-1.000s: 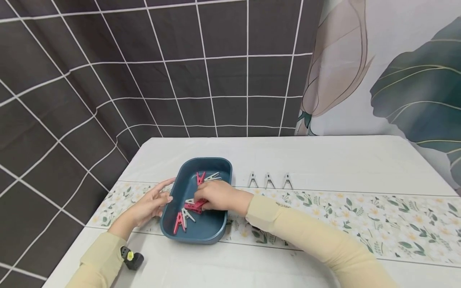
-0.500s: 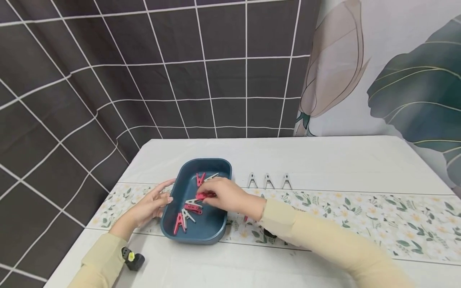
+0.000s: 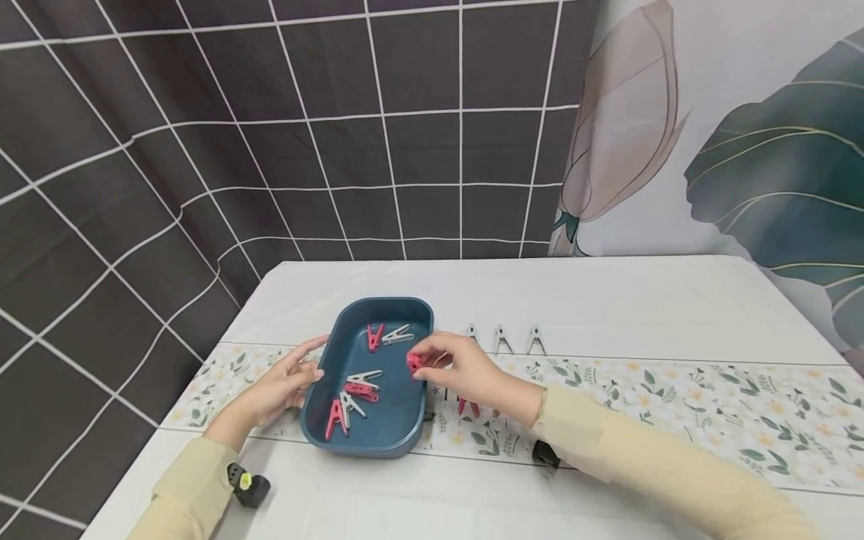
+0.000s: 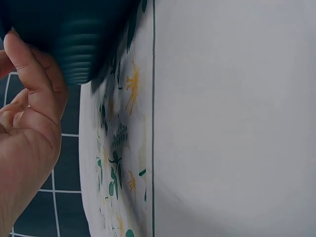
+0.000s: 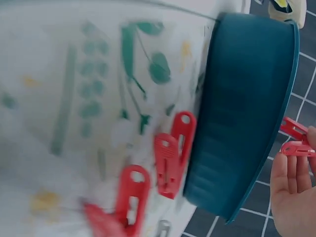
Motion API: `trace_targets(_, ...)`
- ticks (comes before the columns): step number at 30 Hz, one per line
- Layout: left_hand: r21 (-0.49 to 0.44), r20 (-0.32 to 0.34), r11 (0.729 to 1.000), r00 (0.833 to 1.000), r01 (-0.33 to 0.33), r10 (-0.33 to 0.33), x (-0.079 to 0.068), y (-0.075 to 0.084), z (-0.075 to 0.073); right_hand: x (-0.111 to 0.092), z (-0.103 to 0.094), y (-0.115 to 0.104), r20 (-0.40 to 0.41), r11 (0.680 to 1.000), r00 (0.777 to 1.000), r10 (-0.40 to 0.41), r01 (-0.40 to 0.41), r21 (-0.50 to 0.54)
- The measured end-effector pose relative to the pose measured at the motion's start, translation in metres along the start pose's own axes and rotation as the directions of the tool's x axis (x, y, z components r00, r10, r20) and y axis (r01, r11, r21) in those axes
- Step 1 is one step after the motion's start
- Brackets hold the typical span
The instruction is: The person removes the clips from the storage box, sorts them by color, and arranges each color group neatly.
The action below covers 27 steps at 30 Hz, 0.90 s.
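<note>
My right hand (image 3: pixel 466 367) pinches a red clothespin (image 3: pixel 415 363) between thumb and fingertips, over the right rim of a blue bin (image 3: pixel 386 301). In the right wrist view, the held clothespin (image 5: pixel 297 148) shows its two legs spread apart. Inside the bin lie a red clothespin (image 3: pixel 374 339) and a white clothespin (image 3: pixel 397 336) toward the far end. A further red clothespin (image 3: pixel 335 420) and white clothespin (image 3: pixel 349 405) lie nearer the front, beside another red and white pair. My left hand (image 3: pixel 283 381) rests its relaxed fingers against the bin's left side.
Light grey clothespins (image 3: pixel 501 340) stand in a row on the table, right of the bin. Red clothespins (image 5: pixel 170 160) lie close to the bin's right wall, partly hidden under my right arm in the head view. A floral strip (image 3: pixel 641 397) crosses the white table (image 3: pixel 641 300).
My right hand has lifted a red clothespin from the middle of the bin and moved right with it to the rim. My left hand stays in place.
</note>
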<state>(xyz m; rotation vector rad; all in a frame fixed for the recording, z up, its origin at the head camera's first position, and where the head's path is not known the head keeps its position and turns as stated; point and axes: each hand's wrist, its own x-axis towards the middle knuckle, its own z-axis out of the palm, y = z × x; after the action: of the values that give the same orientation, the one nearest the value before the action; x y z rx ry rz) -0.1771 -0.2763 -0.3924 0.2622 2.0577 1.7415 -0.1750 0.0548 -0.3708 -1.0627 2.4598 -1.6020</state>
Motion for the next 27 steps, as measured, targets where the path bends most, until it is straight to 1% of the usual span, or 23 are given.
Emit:
trace_targets(3, 0.016, -0.001, 1.000, 1.000, 0.001, -0.001, 0.000, 0.000, -0.001, -0.007, -0.003, 0.004, -0.028, 0.992, 0.995, 0.098, -0.096, 0.085)
trace_targets(6, 0.034, -0.005, 0.999, 1.000, 0.002, -0.002, 0.000, -0.001, -0.001, -0.013, -0.006, 0.008, -0.052, 0.976, 0.984, 0.169, -0.160, 0.145)
trace_targets(14, 0.052, -0.020, 0.999, 1.000, 0.011, -0.010, 0.001, 0.001, -0.001, -0.028, -0.019, 0.011, -0.107, 0.945, 0.958, 0.267, -0.239, 0.223)
trace_targets(19, 0.042, -0.010, 0.999, 1.000, 0.013, -0.012, 0.000, 0.000, -0.001, -0.047, -0.030, 0.017, -0.099, 0.910, 0.932, 0.349, -0.311, 0.273)
trace_targets(22, 0.031, 0.000, 0.999, 1.000, 0.005, -0.005, 0.000, -0.001, -0.001, -0.057, -0.039, 0.017, -0.097, 0.895, 0.917, 0.388, -0.349, 0.279)
trace_targets(27, 0.023, 0.003, 1.000, 1.000, 0.000, 0.000, 0.000, 0.000, -0.002, -0.068, -0.050, 0.019, -0.123, 0.871, 0.888, 0.443, -0.395, 0.291)
